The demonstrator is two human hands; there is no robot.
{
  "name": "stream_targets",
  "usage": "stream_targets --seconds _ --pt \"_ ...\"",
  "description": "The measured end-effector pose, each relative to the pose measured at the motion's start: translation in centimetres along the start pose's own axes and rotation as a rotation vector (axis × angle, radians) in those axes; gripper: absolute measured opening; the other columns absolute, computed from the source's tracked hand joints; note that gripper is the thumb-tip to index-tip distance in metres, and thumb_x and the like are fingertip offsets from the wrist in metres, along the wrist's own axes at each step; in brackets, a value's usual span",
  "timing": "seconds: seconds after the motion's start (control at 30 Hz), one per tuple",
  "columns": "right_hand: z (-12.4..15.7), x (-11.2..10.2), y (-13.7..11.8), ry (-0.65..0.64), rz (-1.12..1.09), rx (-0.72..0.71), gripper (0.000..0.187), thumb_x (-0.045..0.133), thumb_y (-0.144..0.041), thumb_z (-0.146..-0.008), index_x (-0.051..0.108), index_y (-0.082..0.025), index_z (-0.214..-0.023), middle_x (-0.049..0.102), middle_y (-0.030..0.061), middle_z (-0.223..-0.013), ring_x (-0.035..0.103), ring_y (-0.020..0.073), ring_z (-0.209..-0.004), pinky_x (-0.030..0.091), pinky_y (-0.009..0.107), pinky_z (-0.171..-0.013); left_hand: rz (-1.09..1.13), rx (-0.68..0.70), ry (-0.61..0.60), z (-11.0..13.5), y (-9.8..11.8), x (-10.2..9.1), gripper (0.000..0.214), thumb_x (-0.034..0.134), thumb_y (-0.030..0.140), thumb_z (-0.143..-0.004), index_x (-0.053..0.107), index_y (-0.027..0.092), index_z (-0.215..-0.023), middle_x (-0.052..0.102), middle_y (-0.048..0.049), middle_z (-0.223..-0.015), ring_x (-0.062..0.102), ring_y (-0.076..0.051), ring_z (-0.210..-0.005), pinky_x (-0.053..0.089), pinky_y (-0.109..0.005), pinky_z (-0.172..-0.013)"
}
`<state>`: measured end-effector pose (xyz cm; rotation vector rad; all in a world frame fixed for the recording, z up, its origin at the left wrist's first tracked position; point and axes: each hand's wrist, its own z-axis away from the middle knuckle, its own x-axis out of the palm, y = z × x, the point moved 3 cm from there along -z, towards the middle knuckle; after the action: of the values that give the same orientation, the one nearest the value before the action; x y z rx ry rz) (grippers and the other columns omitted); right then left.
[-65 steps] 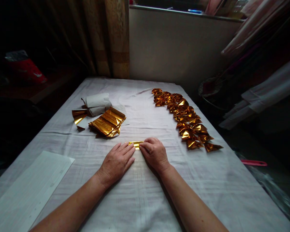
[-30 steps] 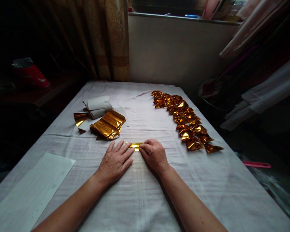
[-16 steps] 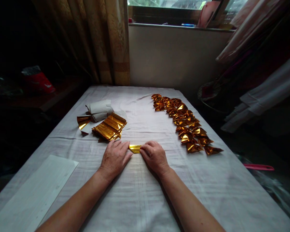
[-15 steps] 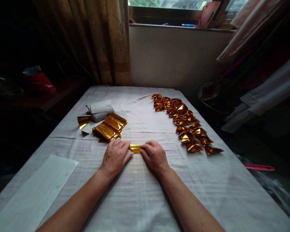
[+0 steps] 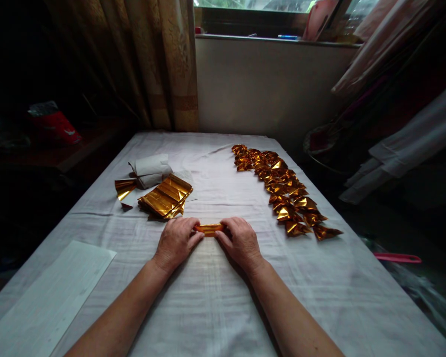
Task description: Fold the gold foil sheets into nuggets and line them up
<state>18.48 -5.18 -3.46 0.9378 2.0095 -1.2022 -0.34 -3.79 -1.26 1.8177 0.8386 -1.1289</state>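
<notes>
A narrow folded strip of gold foil paper (image 5: 209, 230) lies crosswise between my hands, low over the cloth-covered table. My left hand (image 5: 178, 239) pinches its left end, and my right hand (image 5: 241, 242) pinches the right end; the fingertips hide both ends. Just beyond my left hand is a stack of gold foil paper sheets (image 5: 166, 196) with crease lines across it. To the right, folded gold foil pieces (image 5: 282, 186) with pointed ends run in a long overlapping row away from me.
Behind the stack sits a crumpled white paper wrapper (image 5: 151, 167), with a curled gold foil scrap (image 5: 125, 189) beside it. A long white sheet (image 5: 55, 292) lies at the left on the white tablecloth (image 5: 211, 307). A curtain (image 5: 159, 64) hangs behind.
The foil strip between my fingers has turned from bright yellow to a darker orange gold and looks tilted or rolled. Both hands stay nearly in place; the view has shifted slightly.
</notes>
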Motion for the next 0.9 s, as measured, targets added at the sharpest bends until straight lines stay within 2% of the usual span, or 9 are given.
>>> stream_targets --seconds 0.1,0.17,0.33,0.47,0.63,0.9 --pt "0.0 -0.2 0.2 -0.004 -0.017 0.024 0.005 0.063 -0.026 -0.088 0.065 -0.022 -0.087 0.068 0.0016 -0.079 0.061 0.0167 -0.071 0.042 0.026 -0.067 0.068 -0.036 0.029 -0.3 0.2 -0.2 0.007 0.065 0.029 -0.085 0.064 0.022 -0.088 0.07 -0.0002 -0.081 0.063 -0.019 -0.076 0.043 -0.03 -0.071" --pt "0.0 -0.2 0.4 0.009 -0.021 0.025 0.008 0.062 -0.026 -0.088 0.065 -0.023 -0.082 0.068 0.0003 -0.076 0.06 0.0147 -0.067 0.04 0.024 -0.064 0.153 -0.071 0.026 -0.6 0.3 -0.2 0.007 0.063 0.029 -0.086 0.065 0.023 -0.085 0.071 0.0004 -0.08 0.063 -0.017 -0.073 0.043 -0.027 -0.067" --pt "-0.1 -0.2 0.8 0.085 -0.051 0.035 0.01 0.06 -0.024 -0.088 0.066 -0.023 -0.08 0.069 0.0009 -0.077 0.062 0.0145 -0.069 0.042 0.023 -0.065 0.411 -0.191 -0.064 -1.6 0.2 0.4 0.024 0.056 0.04 -0.088 0.069 0.022 -0.08 0.072 0.0014 -0.074 0.064 -0.014 -0.068 0.041 -0.023 -0.061" --pt "-0.2 -0.2 0.9 0.094 -0.111 0.071 0.01 0.059 -0.025 -0.088 0.068 -0.022 -0.083 0.07 0.0015 -0.078 0.063 0.0147 -0.067 0.045 0.024 -0.065 0.561 -0.262 -0.041 -2.1 -0.2 1.2 0.034 0.051 0.046 -0.088 0.071 0.02 -0.077 0.071 0.0009 -0.07 0.063 -0.014 -0.064 0.042 -0.023 -0.06" --pt "-0.4 -0.2 0.9 0.084 -0.235 0.178 0.02 0.058 -0.035 -0.088 0.072 -0.022 -0.094 0.074 0.0044 -0.085 0.064 0.0154 -0.065 0.05 0.026 -0.066 0.653 -0.281 0.037 -2.4 -0.7 1.8 0.031 0.057 0.046 -0.084 0.074 0.02 -0.081 0.076 -0.0014 -0.078 0.067 -0.017 -0.07 0.049 -0.024 -0.065" --pt "-1.1 -0.1 1.8 0.076 -0.344 0.27 0.023 0.055 -0.032 -0.089 0.075 -0.025 -0.098 0.077 0.004 -0.098 0.072 0.0204 -0.087 0.055 0.031 -0.081 0.571 -0.198 0.043 -3.5 -1.1 2.1 0.02 0.063 0.036 -0.085 0.075 0.022 -0.093 0.078 -0.0016 -0.087 0.07 -0.016 -0.074 0.052 -0.024 -0.069"
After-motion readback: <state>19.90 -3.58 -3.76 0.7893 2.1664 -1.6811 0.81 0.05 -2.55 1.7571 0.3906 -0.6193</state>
